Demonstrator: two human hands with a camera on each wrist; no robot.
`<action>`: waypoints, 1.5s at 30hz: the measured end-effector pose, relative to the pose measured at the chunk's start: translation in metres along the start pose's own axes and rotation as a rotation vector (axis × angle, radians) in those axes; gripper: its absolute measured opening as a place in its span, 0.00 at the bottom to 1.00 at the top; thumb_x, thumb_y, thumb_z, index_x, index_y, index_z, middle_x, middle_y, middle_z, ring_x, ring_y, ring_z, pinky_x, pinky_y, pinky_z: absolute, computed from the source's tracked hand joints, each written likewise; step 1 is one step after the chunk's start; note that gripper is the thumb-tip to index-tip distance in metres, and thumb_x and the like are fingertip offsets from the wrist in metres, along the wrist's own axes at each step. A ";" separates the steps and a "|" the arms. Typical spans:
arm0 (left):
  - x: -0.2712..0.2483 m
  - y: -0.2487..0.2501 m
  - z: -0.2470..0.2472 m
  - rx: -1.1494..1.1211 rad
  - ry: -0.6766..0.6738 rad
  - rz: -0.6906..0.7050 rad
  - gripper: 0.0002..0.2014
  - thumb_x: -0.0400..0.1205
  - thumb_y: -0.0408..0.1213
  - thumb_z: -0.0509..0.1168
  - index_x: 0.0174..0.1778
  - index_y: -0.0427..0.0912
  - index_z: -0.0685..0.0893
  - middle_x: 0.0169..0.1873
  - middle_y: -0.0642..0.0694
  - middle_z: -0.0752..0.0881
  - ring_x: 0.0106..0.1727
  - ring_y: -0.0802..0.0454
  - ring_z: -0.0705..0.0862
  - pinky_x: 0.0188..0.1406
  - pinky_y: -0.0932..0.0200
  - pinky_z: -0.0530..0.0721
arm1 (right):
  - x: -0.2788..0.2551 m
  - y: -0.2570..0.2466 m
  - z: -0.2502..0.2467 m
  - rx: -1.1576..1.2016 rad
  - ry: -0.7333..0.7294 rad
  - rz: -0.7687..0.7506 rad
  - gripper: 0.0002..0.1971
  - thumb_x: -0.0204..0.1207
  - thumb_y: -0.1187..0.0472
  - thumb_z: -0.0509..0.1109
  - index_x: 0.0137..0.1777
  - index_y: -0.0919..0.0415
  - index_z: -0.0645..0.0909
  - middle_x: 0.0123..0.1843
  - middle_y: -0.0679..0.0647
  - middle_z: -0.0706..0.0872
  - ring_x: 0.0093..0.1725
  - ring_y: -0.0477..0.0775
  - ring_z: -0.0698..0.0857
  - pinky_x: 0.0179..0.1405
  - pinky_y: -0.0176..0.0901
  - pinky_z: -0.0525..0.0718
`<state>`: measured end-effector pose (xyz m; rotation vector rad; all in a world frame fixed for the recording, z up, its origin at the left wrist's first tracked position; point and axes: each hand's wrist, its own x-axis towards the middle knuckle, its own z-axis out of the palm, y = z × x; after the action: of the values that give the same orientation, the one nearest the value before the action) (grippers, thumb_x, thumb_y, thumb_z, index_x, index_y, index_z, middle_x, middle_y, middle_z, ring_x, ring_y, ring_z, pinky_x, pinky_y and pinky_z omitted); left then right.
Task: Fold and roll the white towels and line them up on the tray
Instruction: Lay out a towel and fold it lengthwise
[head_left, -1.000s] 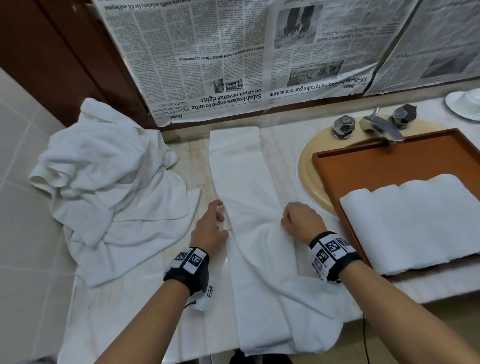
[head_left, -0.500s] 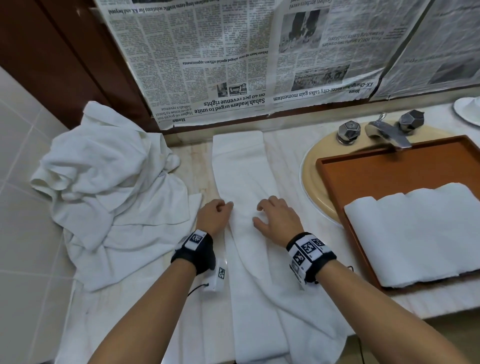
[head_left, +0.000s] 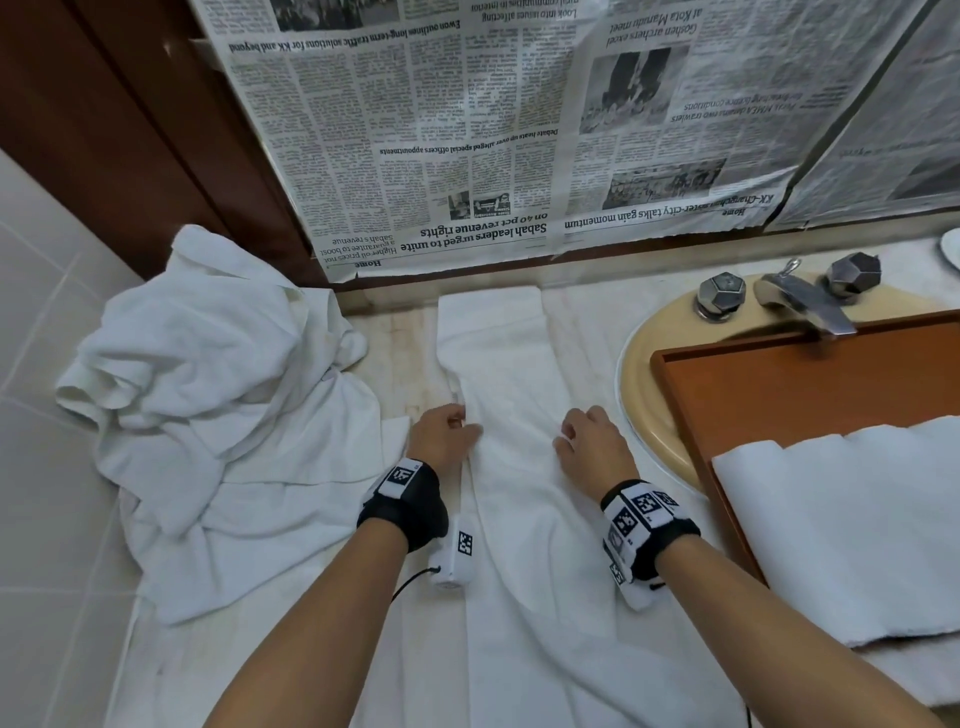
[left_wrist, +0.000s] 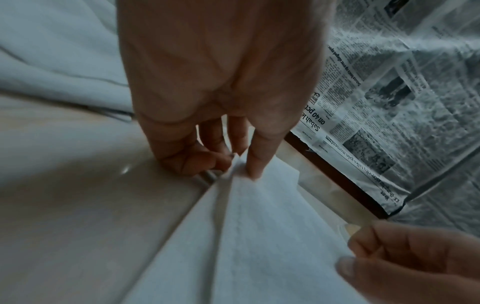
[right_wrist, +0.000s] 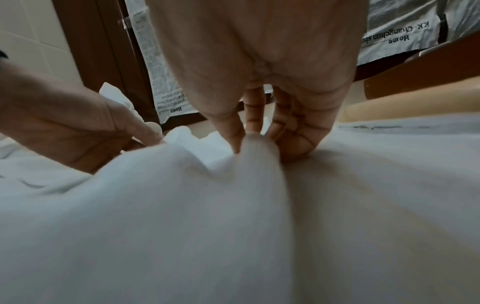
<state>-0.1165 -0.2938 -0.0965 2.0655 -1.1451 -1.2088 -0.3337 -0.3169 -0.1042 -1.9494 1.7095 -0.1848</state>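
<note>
A long white towel (head_left: 511, 374) folded into a strip lies on the counter, running from the wall toward me. My left hand (head_left: 444, 434) pinches its left edge (left_wrist: 233, 170) with curled fingers. My right hand (head_left: 584, 441) sits at the strip's right side, its fingers gathering a raised fold of the cloth (right_wrist: 249, 152). The brown tray (head_left: 810, 384) rests over the sink at the right. Rolled white towels (head_left: 852, 514) lie side by side on its near half.
A heap of loose white towels (head_left: 208, 395) fills the counter's left side. The beige sink (head_left: 644, 374) with tap (head_left: 800, 296) and two knobs sits behind the tray. Newspaper (head_left: 493, 130) covers the wall. A white dish (head_left: 950, 249) shows at the far right edge.
My right hand slid left onto the towel, then moved back to its right side and took up a fold. The left hand closed on the left edge. The view moved closer.
</note>
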 end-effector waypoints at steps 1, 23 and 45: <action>0.000 -0.002 -0.002 0.010 0.038 -0.023 0.11 0.78 0.44 0.72 0.52 0.45 0.89 0.46 0.47 0.90 0.49 0.48 0.87 0.49 0.59 0.80 | 0.001 0.000 -0.002 0.010 0.003 -0.009 0.05 0.82 0.58 0.64 0.50 0.59 0.75 0.53 0.55 0.75 0.48 0.59 0.77 0.46 0.48 0.78; -0.009 -0.001 -0.012 0.212 0.146 -0.107 0.12 0.77 0.36 0.64 0.26 0.43 0.74 0.27 0.47 0.79 0.31 0.49 0.76 0.28 0.61 0.71 | 0.032 -0.044 0.012 -0.074 -0.073 -0.267 0.24 0.86 0.53 0.57 0.82 0.52 0.65 0.79 0.51 0.70 0.75 0.57 0.69 0.69 0.54 0.69; 0.042 -0.020 0.003 0.852 -0.007 0.219 0.29 0.88 0.62 0.34 0.85 0.65 0.34 0.83 0.68 0.31 0.87 0.48 0.34 0.83 0.32 0.39 | 0.064 -0.006 0.007 -0.371 -0.179 -0.085 0.29 0.88 0.42 0.34 0.86 0.45 0.33 0.85 0.40 0.29 0.86 0.55 0.32 0.83 0.65 0.36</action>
<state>-0.0999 -0.3193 -0.1321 2.3886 -2.0809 -0.6616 -0.3134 -0.3756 -0.1222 -2.2259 1.6316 0.2896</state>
